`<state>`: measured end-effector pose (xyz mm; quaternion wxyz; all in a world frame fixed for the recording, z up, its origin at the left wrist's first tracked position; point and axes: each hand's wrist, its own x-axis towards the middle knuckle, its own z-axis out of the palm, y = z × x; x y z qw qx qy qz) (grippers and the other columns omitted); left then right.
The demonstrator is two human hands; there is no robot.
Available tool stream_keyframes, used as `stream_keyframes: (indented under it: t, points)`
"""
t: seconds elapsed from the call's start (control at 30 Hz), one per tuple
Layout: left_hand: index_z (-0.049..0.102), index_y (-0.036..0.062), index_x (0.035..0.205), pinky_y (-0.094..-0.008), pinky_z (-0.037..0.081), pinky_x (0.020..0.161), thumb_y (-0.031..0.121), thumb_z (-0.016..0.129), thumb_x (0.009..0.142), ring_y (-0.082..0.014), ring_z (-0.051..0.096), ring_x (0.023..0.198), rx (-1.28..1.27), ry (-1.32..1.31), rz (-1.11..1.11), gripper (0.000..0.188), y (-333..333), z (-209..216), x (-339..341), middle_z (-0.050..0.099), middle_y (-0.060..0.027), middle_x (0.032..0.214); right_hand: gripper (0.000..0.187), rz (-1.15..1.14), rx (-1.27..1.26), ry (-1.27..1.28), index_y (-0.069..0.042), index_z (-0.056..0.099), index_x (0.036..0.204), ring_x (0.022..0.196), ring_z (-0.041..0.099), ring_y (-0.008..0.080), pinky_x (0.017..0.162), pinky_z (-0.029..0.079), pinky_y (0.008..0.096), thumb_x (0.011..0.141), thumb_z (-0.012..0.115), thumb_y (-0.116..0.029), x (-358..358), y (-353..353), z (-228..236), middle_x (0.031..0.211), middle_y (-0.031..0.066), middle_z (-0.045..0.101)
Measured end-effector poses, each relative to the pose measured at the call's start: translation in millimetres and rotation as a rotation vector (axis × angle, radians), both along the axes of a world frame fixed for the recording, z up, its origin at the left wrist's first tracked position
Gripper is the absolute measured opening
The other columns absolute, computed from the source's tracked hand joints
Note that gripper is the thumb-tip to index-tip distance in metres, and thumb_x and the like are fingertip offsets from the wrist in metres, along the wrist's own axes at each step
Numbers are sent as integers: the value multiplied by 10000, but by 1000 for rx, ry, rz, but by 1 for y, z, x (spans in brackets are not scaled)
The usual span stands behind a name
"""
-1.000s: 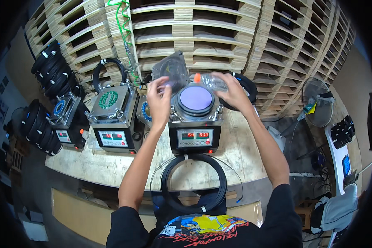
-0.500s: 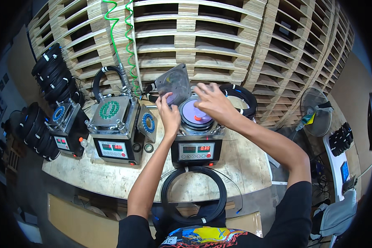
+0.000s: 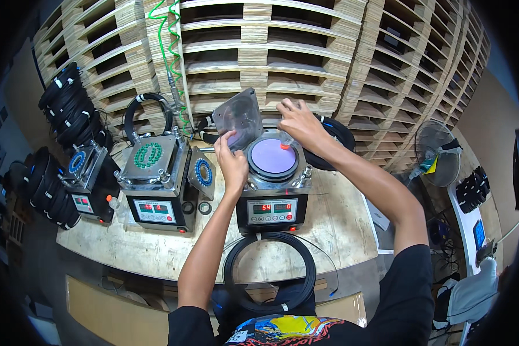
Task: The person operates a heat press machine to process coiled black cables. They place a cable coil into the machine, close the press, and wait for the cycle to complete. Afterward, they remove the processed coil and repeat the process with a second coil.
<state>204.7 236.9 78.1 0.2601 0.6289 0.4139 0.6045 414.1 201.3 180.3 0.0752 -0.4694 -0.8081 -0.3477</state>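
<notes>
My right hand [image 3: 301, 126] is closed around a small clear bottle [image 3: 287, 138], tipped with its orange-red tip down. The tip sits just over the far right part of a round purple disc [image 3: 274, 156]. This disc lies flat on the round black-rimmed platen of a polishing machine [image 3: 271, 213]. My left hand [image 3: 233, 164] grips the lower edge of a tilted, square metal plate [image 3: 239, 115], left of the disc. A purple patch shows by its fingertips; whether it is a reflection or a separate piece is unclear.
Two similar machines stand left, the nearer one [image 3: 154, 199] bearing a plate with green fittings [image 3: 150, 155]. A plate with blue fittings [image 3: 203, 173] leans beside it. A black cable coil [image 3: 230, 277] hangs at the table's front edge. Behind rise stacked pallets [image 3: 259, 55]; a fan [image 3: 438, 153] stands right.
My right hand has shifted slightly back and right with the bottle, uncovering more of the purple disc. The displays have changed. My left hand stays near the metal plate.
</notes>
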Motion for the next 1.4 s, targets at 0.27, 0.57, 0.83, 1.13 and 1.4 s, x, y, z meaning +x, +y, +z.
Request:
stream_keyframes:
  t: [0.27, 0.57, 0.83, 1.13, 1.4]
  points:
    - [597, 23, 1217, -437, 389, 1079, -119, 501, 739, -386, 522, 1224, -11, -12, 4, 508, 1, -1, -2, 551, -224, 1229, 114, 137, -101, 89, -100, 725, 796, 1231, 509, 267, 948, 422, 481, 794, 652, -188, -39, -54, 5, 1142, 116, 595]
    - [563, 49, 1284, -430, 368, 1102, -79, 574, 806, -368, 466, 1302, 114, 35, 38, 495, -5, 2, -12, 497, -209, 1321, 514, -150, -309, 662, -161, 719, 1187, 1227, 497, 359, 997, 422, 453, 692, 790, -47, -2, -19, -27, 1227, 161, 605]
    - [456, -14, 1430, -320, 490, 977, 136, 754, 908, -182, 619, 1110, -2, -112, -580, 619, -27, 39, -25, 630, -134, 1277, 648, 222, -726, 1508, -40, 525, 1377, 1015, 620, 144, 778, 562, 300, 825, 834, -181, -41, -48, -27, 1216, 99, 622]
    - [528, -37, 1288, -298, 529, 888, 79, 780, 881, -153, 645, 1045, -55, -256, -360, 493, -60, 48, -92, 668, -124, 1185, 512, 179, -518, 1313, -110, 605, 1356, 1105, 617, 193, 912, 530, 344, 888, 768, -239, -42, -53, -35, 1172, 81, 648]
    - [495, -7, 1253, -372, 530, 872, 121, 847, 795, -262, 684, 994, -226, 146, 56, 592, -47, -120, -139, 695, -189, 1100, 317, 6, -58, 1337, -76, 653, 1225, 933, 613, 299, 871, 498, 400, 924, 574, -17, -1, -34, -106, 1034, 177, 616]
